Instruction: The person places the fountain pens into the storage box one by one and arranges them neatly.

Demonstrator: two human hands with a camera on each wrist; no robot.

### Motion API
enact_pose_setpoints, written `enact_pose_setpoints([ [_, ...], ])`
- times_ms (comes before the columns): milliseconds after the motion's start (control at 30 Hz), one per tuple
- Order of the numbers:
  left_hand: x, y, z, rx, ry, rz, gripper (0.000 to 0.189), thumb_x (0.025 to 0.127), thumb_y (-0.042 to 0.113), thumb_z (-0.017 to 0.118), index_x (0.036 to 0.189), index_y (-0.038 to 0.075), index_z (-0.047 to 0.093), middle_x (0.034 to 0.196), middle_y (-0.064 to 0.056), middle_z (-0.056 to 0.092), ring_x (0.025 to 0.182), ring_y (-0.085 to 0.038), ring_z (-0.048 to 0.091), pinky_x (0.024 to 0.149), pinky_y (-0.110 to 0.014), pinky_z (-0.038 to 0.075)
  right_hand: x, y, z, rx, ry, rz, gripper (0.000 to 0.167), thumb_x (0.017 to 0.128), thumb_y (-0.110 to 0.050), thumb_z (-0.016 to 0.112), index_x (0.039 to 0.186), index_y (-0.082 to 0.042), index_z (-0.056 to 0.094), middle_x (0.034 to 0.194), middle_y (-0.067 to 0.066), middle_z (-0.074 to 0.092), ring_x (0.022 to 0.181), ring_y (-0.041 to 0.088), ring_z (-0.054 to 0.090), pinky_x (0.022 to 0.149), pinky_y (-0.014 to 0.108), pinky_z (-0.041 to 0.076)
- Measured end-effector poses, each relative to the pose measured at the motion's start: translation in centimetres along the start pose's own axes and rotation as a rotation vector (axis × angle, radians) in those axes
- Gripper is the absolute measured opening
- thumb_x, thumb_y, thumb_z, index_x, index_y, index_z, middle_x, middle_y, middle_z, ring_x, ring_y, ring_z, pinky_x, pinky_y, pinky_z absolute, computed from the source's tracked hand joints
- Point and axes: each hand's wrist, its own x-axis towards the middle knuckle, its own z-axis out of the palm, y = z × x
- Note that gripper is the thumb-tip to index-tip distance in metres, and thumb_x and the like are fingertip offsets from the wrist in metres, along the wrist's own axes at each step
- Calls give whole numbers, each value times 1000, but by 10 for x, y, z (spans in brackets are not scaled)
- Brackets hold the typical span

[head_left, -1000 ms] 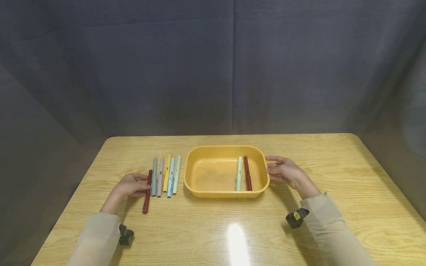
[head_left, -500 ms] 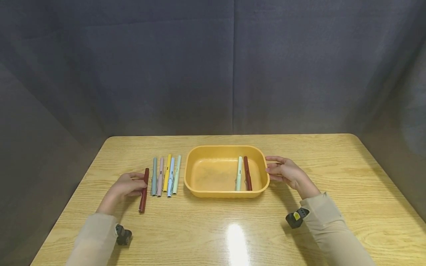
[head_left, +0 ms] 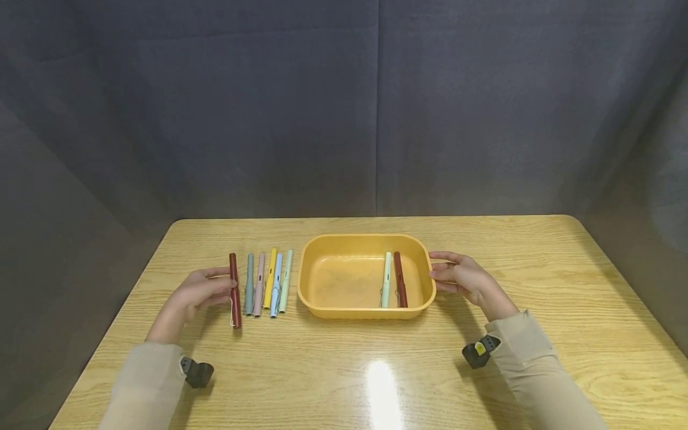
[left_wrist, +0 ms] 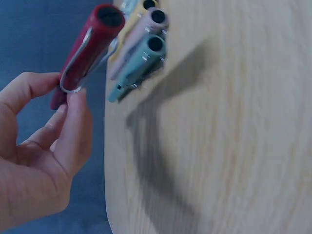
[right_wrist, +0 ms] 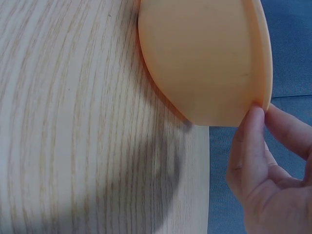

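In the head view, my left hand (head_left: 196,294) pinches a dark red pen (head_left: 235,298) between thumb and fingers, left of a row of pens. The left wrist view shows this pen (left_wrist: 87,51) with its wire clip facing the camera, above the tabletop. My right hand (head_left: 464,280) holds the right end of a yellow plastic bin (head_left: 322,313). Seen from the right wrist, thumb and finger meet at the bin's rim (right_wrist: 268,73). Inside the bin lie a pale green pen (head_left: 386,280) and another dark red pen (head_left: 400,280), side by side.
Between my left hand and the bin lie a grey-green pen (head_left: 249,285), a pink pen (head_left: 259,286), a yellow pen (head_left: 271,278), a light blue pen (head_left: 276,286) and a light green pen (head_left: 286,280). A dark curtain (head_left: 269,119) stands behind the wooden table (head_left: 301,382).
My left hand has moved slightly left and away from me with the dark red pen, which now stands more upright in view. The right hand and the bin have stayed put.
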Motion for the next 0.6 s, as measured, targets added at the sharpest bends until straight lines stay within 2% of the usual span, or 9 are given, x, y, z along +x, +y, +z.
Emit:
enact_pose_setpoints([
  [167, 1, 7, 4, -89, -55, 21, 68, 96, 14, 53, 146, -13, 17, 91, 11, 63, 81, 3, 63, 80, -18, 59, 0, 0, -1, -19, -3, -3, 61, 94, -2, 54, 147, 5, 25, 99, -5, 59, 80, 0, 63, 76, 16, 58],
  [400, 5, 15, 12, -92, -71, 39, 66, 98, 20, 52, 147, -11, 20, 99, 4, 62, 84, 3, 63, 83, -18, 58, 0, -1, 0, -26, -1, -3, 62, 94, -3, 55, 147, 5, 25, 100, -4, 59, 80, 0, 63, 76, 16, 58],
  [500, 5, 19, 17, -68, -69, 51, 63, 98, 22, 51, 147, -8, 24, 116, -12, 62, 89, 2, 62, 85, -18, 58, 0, 0, 0, -21, -2, -2, 62, 94, -2, 55, 147, 5, 25, 98, -5, 59, 80, 0, 63, 76, 15, 58],
  [600, 6, 25, 23, -59, -84, 69, 61, 99, 23, 49, 148, -5, 26, 139, -27, 47, 100, -3, 60, 86, -17, 57, 0, 0, 0, -20, -2, -2, 62, 94, -2, 55, 147, 5, 25, 97, -6, 59, 80, 0, 63, 76, 15, 58],
])
